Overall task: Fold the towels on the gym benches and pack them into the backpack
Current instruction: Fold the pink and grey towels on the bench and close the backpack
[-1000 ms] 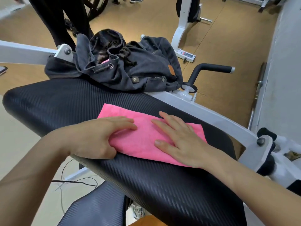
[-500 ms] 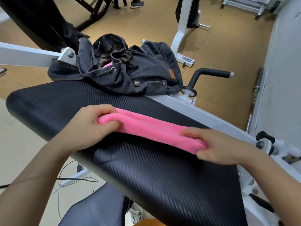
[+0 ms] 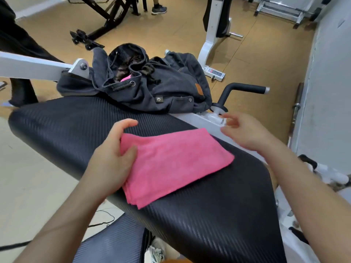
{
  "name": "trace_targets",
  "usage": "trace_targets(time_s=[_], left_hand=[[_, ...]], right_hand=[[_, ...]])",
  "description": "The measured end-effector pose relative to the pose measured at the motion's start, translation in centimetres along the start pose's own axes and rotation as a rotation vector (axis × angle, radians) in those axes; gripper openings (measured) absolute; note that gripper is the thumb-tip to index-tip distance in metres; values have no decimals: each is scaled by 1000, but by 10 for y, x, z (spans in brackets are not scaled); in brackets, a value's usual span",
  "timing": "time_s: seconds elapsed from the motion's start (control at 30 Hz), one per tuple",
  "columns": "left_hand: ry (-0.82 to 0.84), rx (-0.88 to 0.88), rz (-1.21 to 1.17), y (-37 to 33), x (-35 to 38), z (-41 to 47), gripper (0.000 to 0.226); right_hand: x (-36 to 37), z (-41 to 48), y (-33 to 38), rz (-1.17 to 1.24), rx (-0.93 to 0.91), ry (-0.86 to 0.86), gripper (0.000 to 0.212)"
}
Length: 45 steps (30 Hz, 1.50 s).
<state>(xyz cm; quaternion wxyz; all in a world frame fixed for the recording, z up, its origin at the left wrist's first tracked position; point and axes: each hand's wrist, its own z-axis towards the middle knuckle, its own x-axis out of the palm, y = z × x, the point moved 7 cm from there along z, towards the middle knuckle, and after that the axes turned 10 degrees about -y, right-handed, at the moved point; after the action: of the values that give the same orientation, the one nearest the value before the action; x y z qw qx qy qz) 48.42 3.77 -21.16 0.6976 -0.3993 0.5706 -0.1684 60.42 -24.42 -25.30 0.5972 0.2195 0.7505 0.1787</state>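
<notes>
Between the hands, head view: towel (image 3: 171, 162), pink, folded into a layered rectangle, lying flat on the bench (image 3: 209, 215), its stacked edges showing at the near corner.

Left hand (image 3: 112, 160): grips the towel's left edge, thumb on top, fingers curled round the far left corner.

Right hand (image 3: 245, 131): released, fingers loosely spread and blurred, holding nothing. It hovers just past the towel's far right corner, over the white frame (image 3: 199, 120).

Beyond both hands: backpack (image 3: 161, 88), dark grey, slumped at the far edge of the bench, drawstring mouth open. A bit of pink cloth (image 3: 126, 78) shows inside the mouth.

Beyond the right hand, right of the backpack: black handle (image 3: 245, 88) rising from the frame.

Below the left forearm: cable (image 3: 102, 219) on the pale floor.

Far beyond the backpack: a standing person's shoe (image 3: 159, 10) and the legs of other gym machines.
</notes>
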Motion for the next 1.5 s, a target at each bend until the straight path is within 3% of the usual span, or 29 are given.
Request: trace_targets(time_s=[0.13,0.23,0.4,0.5,0.6,0.77,0.83,0.93,1.0,1.07,1.13,1.2,1.3,1.37,1.5], left_hand=[[-2,23,173,5,1,-1,38],[-69,35,146,13,-8,4,18],[-36,-272,-349,36,-17,-6,25],[95,-382,-654,44,-20,-18,22],[213,-227,-591,42,-32,-28,47],[-106,81,-331,30,-85,-38,20],[-197,229,-267,20,-104,-39,21],[-309,350,-244,3,-116,-26,18],[-292,379,-336,-13,-105,-8,13],[-182,351,-340,-27,-75,16,9],[-95,337,-169,-34,-38,37,13],[-30,344,30,-36,-6,49,16],[65,333,208,-31,22,59,19],[141,254,258,-20,28,61,27],[287,97,242,9,18,48,57]], right_hand=[[63,-44,75,37,-390,167,55],[111,-74,88,-170,-489,342,62],[118,-75,83,-214,-500,422,61],[119,-80,88,-220,-545,460,61],[117,-85,94,-183,-547,496,62],[118,-107,131,-85,-640,551,65],[117,-120,151,5,-662,597,57],[106,-126,168,341,-532,593,25],[97,-113,159,690,-309,529,32],[97,-98,142,1055,-35,583,52],[91,-86,125,1322,163,581,73],[78,-77,118,1440,196,577,80],[65,-69,112,1225,89,554,63],[69,-57,97,906,54,419,46],[73,-48,82,418,-70,146,32]])
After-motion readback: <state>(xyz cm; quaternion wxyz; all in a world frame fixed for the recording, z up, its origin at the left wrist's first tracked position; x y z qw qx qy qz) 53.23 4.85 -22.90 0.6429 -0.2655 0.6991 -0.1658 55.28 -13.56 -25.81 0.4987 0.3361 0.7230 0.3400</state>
